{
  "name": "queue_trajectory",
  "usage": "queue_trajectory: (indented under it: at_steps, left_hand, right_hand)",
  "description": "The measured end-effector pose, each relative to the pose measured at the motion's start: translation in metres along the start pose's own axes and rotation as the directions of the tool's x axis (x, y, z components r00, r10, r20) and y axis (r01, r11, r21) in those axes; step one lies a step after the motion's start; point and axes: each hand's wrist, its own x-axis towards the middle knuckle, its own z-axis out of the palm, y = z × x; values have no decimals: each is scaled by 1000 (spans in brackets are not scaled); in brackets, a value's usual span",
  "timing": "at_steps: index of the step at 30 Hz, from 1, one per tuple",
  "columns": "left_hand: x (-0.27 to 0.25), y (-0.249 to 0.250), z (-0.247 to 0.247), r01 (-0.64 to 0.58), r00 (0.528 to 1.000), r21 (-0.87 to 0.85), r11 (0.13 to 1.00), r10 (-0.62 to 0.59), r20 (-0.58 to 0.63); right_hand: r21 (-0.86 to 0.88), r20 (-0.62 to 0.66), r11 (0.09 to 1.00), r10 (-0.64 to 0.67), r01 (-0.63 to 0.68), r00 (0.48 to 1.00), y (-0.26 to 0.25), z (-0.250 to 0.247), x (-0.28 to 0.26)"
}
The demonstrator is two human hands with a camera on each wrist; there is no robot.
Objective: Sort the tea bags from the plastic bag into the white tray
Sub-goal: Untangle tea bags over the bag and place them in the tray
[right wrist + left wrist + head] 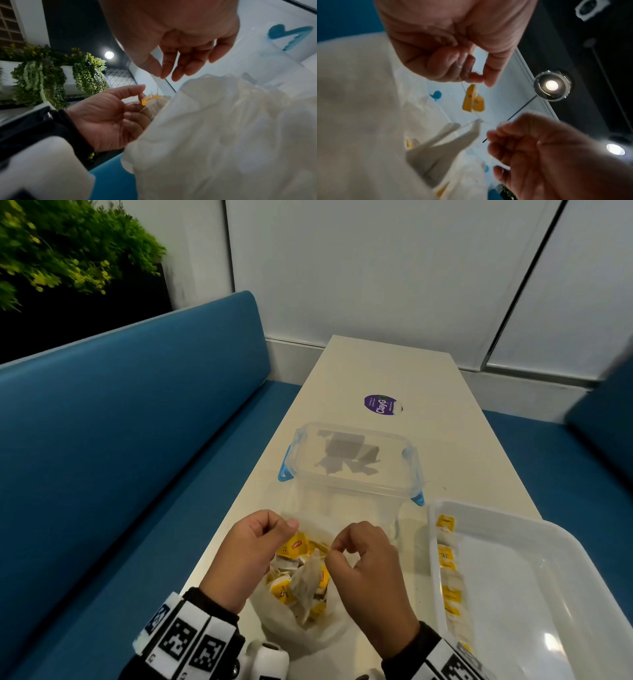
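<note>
Your white tray point(513, 529) is cut off at the right and bottom edges, and your hands hide part of the plastic bag point(301, 628).

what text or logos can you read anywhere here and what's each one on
"ClayGo": purple sticker on the table; its small print is too small to read.
"Lipton": red logo on a yellow tag in the bag, only just legible.
Tags in the white tray: print too blurred to read.
Wristbands: square code patterns, no words.
</note>
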Motion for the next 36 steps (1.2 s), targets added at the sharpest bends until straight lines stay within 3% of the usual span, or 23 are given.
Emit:
queue_trajectory:
  at_steps: [2,6,11,13,17,20,22,26,32,36]
  left_hand:
    - [0,-1,2,-39,999,64,997,39,3]
    - [1,-6,4,-35,999,105,994,38,-19]
    - [2,-13,3,-121,989,258,958,137,-46]
    - [0,-13,4,-164,979,312,936,193,-63]
    - [2,-15,5,-171,970,233,957,205,-133]
    - [2,-12,4,-154,975,72,985,163,-148]
    - [0,-10,4,-162,977,46,986,167,-133]
    - [-1,-12,4,-145,982,46,988,149,-119]
    - [2,-14,2,-71,990,10,997,71,-124]
    - [1,-10,3,-31,998,-2,1000,31,-46]
  right_hand:
    - [210,-17,976,60,-55,998,-3,-1,0]
    - [517,65,842,142,-155,988,-6,-3,4]
    - [722,180,651,152,-236,972,-13,-9,6]
    - [739,224,615,159,-274,961,-13,-9,6]
    - [638,318,699,143,-323,937,-12,-5,5]
    - [493,279,828,139,-266,950,-6,3,4]
    - [437,247,866,143,-242,958,-3,6,4]
    - [440,207,870,142,-221,968,-2,5,6]
    - [499,235,856,21,-139,972,-7,2,3]
    - [483,213,866,27,-129,977,-5,3,4]
